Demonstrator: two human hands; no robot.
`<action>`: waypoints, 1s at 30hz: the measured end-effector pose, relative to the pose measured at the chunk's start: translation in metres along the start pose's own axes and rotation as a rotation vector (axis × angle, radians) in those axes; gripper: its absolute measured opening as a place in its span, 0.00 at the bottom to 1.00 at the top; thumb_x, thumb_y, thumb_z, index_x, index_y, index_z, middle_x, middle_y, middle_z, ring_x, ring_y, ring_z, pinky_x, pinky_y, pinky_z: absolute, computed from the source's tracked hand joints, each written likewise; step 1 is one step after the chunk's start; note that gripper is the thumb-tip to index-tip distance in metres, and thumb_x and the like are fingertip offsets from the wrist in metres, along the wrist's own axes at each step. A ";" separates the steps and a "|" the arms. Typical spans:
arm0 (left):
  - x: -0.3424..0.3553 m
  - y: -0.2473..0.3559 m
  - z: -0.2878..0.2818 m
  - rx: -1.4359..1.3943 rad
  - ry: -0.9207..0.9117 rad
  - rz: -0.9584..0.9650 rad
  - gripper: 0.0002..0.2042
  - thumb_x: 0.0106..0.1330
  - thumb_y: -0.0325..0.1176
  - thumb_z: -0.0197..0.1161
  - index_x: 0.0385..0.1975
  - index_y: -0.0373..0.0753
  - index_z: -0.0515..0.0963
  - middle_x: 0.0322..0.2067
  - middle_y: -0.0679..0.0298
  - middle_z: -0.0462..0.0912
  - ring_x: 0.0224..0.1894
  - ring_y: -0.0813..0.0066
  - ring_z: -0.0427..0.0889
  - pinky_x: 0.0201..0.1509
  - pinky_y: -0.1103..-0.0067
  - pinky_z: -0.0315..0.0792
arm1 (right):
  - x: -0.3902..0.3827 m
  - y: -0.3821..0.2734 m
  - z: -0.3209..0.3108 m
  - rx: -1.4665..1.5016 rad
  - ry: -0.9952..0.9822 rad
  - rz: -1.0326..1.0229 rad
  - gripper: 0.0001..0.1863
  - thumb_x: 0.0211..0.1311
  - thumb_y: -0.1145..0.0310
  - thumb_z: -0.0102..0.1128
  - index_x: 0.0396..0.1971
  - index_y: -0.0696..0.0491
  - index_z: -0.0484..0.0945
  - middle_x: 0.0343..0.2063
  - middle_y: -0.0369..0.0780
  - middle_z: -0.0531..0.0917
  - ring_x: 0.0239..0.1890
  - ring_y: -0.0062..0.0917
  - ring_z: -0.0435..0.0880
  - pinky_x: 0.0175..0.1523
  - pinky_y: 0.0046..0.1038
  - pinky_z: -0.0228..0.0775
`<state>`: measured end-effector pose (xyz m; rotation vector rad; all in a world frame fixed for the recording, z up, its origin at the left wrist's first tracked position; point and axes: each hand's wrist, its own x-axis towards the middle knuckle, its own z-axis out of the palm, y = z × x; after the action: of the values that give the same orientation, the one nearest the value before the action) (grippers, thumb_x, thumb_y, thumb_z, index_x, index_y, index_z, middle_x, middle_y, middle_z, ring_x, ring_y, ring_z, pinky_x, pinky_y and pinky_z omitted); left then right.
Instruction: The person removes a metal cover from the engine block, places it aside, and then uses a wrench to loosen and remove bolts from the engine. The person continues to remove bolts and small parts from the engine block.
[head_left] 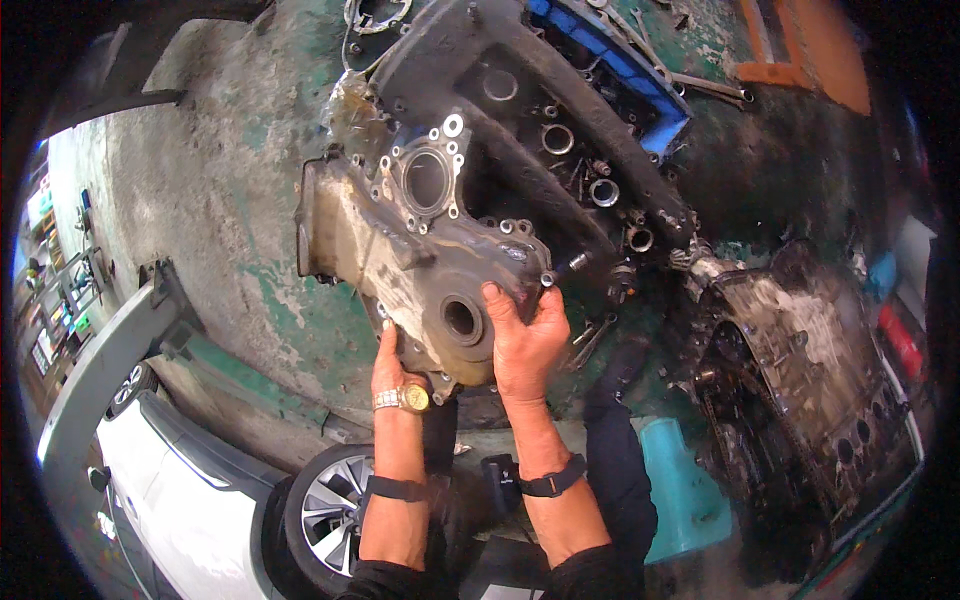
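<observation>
Between my two hands is an engine timing cover, a grey cast-metal part with worn surfaces, a round seal hole and a larger flanged opening at its far end. My left hand grips its near left edge, thumb on top and the other fingers hidden underneath. On the near right edge my right hand is closed, thumb pressing the face beside the round hole. Just beyond the timing cover lies a long black engine cover, partly hidden behind it, with metal rings and small bolts on it.
An oily engine block stands at the right. Beyond the black cover is a blue tray, with wrenches near it. A turquoise plastic piece lies near my leg. At the left are a white car and a metal lift arm.
</observation>
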<state>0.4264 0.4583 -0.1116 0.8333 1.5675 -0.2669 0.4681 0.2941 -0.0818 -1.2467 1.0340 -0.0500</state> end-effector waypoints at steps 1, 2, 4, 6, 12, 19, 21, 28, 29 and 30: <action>0.002 0.000 -0.001 -0.004 -0.015 0.010 0.26 0.60 0.44 0.65 0.55 0.39 0.70 0.54 0.59 0.75 0.55 0.59 0.73 0.62 0.60 0.64 | 0.000 -0.001 0.000 0.051 -0.003 0.031 0.18 0.53 0.71 0.70 0.42 0.59 0.75 0.39 0.35 0.81 0.40 0.19 0.77 0.51 0.23 0.67; 0.003 0.000 -0.002 -0.005 -0.008 0.010 0.26 0.59 0.44 0.66 0.56 0.39 0.70 0.54 0.60 0.75 0.55 0.59 0.72 0.63 0.60 0.63 | 0.000 -0.001 0.000 0.066 -0.010 0.029 0.18 0.53 0.71 0.70 0.42 0.59 0.75 0.39 0.35 0.81 0.40 0.19 0.77 0.51 0.23 0.67; 0.005 -0.001 -0.004 -0.005 0.020 -0.009 0.28 0.58 0.43 0.69 0.56 0.39 0.70 0.55 0.60 0.74 0.56 0.59 0.72 0.63 0.60 0.63 | 0.001 -0.002 0.000 0.083 -0.007 0.030 0.18 0.53 0.71 0.70 0.42 0.59 0.75 0.39 0.35 0.81 0.40 0.19 0.77 0.51 0.23 0.67; 0.006 -0.001 -0.006 -0.020 0.002 -0.028 0.29 0.56 0.42 0.70 0.57 0.39 0.70 0.55 0.60 0.74 0.56 0.58 0.71 0.63 0.60 0.62 | 0.001 -0.003 0.000 0.051 -0.005 0.019 0.18 0.53 0.71 0.70 0.42 0.59 0.75 0.39 0.36 0.81 0.40 0.18 0.77 0.51 0.23 0.67; 0.004 -0.003 -0.003 -0.003 0.049 -0.003 0.26 0.57 0.39 0.69 0.55 0.38 0.71 0.55 0.60 0.73 0.56 0.58 0.71 0.63 0.58 0.62 | 0.003 -0.003 -0.003 0.007 -0.015 0.020 0.18 0.54 0.70 0.69 0.42 0.58 0.75 0.38 0.35 0.82 0.39 0.18 0.77 0.50 0.23 0.68; 0.009 -0.007 -0.012 0.028 0.071 -0.049 0.15 0.63 0.29 0.59 0.49 0.34 0.71 0.49 0.56 0.77 0.51 0.58 0.74 0.60 0.61 0.65 | 0.006 0.000 -0.009 -0.025 -0.038 0.045 0.16 0.55 0.70 0.69 0.41 0.58 0.75 0.38 0.34 0.81 0.39 0.17 0.77 0.50 0.22 0.68; 0.018 -0.009 -0.021 0.099 0.085 -0.052 0.13 0.62 0.26 0.58 0.46 0.33 0.72 0.45 0.56 0.78 0.48 0.57 0.75 0.59 0.61 0.66 | 0.006 0.002 -0.010 -0.002 -0.052 0.057 0.16 0.55 0.70 0.69 0.42 0.57 0.75 0.38 0.34 0.81 0.39 0.17 0.77 0.50 0.22 0.67; 0.039 -0.016 -0.045 0.149 0.000 0.062 0.05 0.61 0.24 0.58 0.36 0.34 0.73 0.35 0.57 0.78 0.40 0.59 0.76 0.51 0.63 0.70 | 0.014 0.001 -0.021 -0.070 -0.173 0.061 0.17 0.55 0.71 0.68 0.43 0.57 0.74 0.39 0.34 0.81 0.40 0.17 0.76 0.51 0.22 0.68; 0.039 -0.016 -0.046 0.154 -0.004 0.062 0.04 0.61 0.24 0.58 0.35 0.34 0.73 0.35 0.58 0.78 0.39 0.60 0.76 0.50 0.64 0.70 | 0.017 -0.001 -0.025 -0.064 -0.213 0.070 0.17 0.55 0.71 0.68 0.44 0.57 0.74 0.38 0.34 0.81 0.40 0.17 0.76 0.51 0.22 0.68; 0.039 -0.016 -0.046 0.167 -0.017 0.069 0.04 0.61 0.24 0.58 0.34 0.34 0.73 0.34 0.58 0.78 0.38 0.61 0.76 0.49 0.64 0.70 | 0.020 -0.003 -0.030 -0.095 -0.253 0.095 0.18 0.55 0.71 0.68 0.44 0.57 0.74 0.38 0.34 0.81 0.40 0.17 0.76 0.50 0.22 0.68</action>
<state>0.3823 0.4886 -0.1441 1.0103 1.5127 -0.3579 0.4612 0.2599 -0.0903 -1.2517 0.8814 0.2278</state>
